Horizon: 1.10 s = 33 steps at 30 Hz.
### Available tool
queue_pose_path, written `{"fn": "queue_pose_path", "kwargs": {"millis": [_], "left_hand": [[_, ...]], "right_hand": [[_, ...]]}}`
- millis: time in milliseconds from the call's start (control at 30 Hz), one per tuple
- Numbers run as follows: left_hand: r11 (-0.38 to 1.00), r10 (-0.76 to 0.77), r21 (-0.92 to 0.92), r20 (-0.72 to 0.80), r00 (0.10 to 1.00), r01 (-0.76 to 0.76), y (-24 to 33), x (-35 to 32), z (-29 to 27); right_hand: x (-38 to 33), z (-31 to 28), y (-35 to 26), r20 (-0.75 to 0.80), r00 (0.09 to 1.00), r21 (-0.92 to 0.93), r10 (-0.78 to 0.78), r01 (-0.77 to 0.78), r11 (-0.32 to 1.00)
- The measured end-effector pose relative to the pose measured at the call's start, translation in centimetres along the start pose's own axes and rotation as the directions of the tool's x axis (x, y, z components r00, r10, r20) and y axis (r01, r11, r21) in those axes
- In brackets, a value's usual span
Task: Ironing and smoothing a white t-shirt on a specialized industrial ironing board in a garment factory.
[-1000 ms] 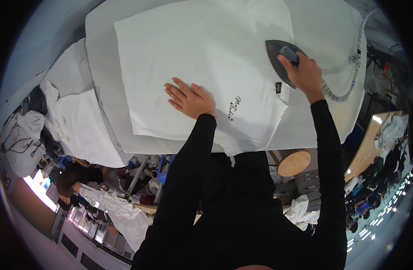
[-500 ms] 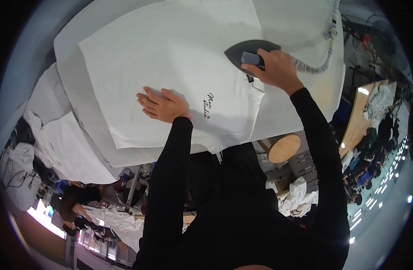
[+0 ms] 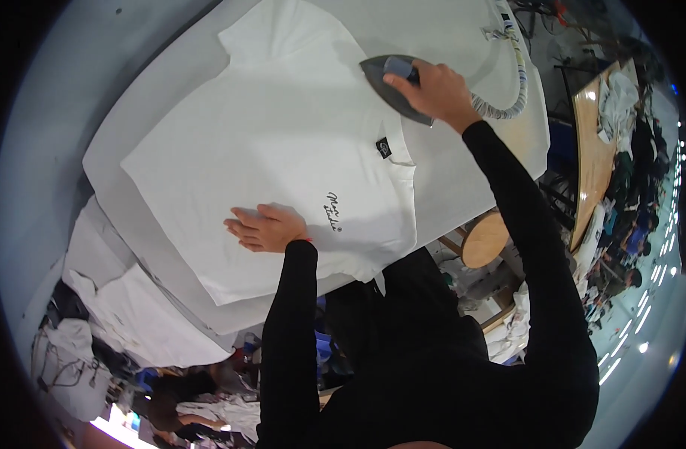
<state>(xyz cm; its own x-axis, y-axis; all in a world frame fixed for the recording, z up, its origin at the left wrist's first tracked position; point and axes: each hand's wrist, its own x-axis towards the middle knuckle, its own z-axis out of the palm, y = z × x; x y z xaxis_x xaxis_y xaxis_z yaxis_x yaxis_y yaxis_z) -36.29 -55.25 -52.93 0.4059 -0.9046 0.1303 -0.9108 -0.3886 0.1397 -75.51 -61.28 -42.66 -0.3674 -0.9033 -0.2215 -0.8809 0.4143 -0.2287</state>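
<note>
A white T-shirt lies spread on the pale padded ironing table, its neck toward the right. Dark lettering marks its front, and a small black neck label shows at the collar. My right hand is wrapped round the handle of a clothes iron, which rests at the shirt's far shoulder edge, beyond the collar. With fingers stretched out, my left hand lies flat on the shirt, left of the lettering. Behind the right hand, a fabric-wrapped hose curves away from the iron.
Another white garment lies beyond the table's left end. A round wooden stool stands by the near right edge. At the right is a wooden table with crumpled white cloth. A person is at the lower left; others sit far right.
The iron in my right hand has moved from over the collar side to the far shoulder edge, uncovering the neck label. My left hand stays flat on the shirt. The view has shifted and turned.
</note>
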Motion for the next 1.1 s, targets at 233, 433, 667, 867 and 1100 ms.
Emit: {"fn": "queue_pose_path", "kwargs": {"millis": [233,433,667,867,1100], "left_hand": [[1.0,-0.022,0.005,0.06,0.998,0.022,0.9,-0.5,-0.1],[0.999,-0.034,0.008,0.067,0.997,0.034,1.0,-0.4,0.2],[0.999,-0.032,0.037,0.076,0.997,0.029,0.5,-0.3,0.1],[1.0,-0.025,0.021,0.069,0.997,0.024,0.4,-0.1,-0.2],[0.999,-0.033,0.042,0.078,0.996,0.03,0.6,-0.3,-0.1]], "right_hand": [[3.3,-2.2,9.9,-0.327,0.943,-0.001,0.068,-0.073,0.997],[1.6,-1.3,9.3,-0.648,0.752,-0.066,-0.119,0.101,0.993],[-9.4,8.1,-2.6,-0.04,0.919,0.039,-0.393,0.394,0.918],[-11.1,7.2,-4.2,-0.147,0.953,0.059,-0.266,0.277,0.959],[-11.3,8.2,-3.1,-0.045,0.963,0.041,-0.267,0.268,0.962]]}}
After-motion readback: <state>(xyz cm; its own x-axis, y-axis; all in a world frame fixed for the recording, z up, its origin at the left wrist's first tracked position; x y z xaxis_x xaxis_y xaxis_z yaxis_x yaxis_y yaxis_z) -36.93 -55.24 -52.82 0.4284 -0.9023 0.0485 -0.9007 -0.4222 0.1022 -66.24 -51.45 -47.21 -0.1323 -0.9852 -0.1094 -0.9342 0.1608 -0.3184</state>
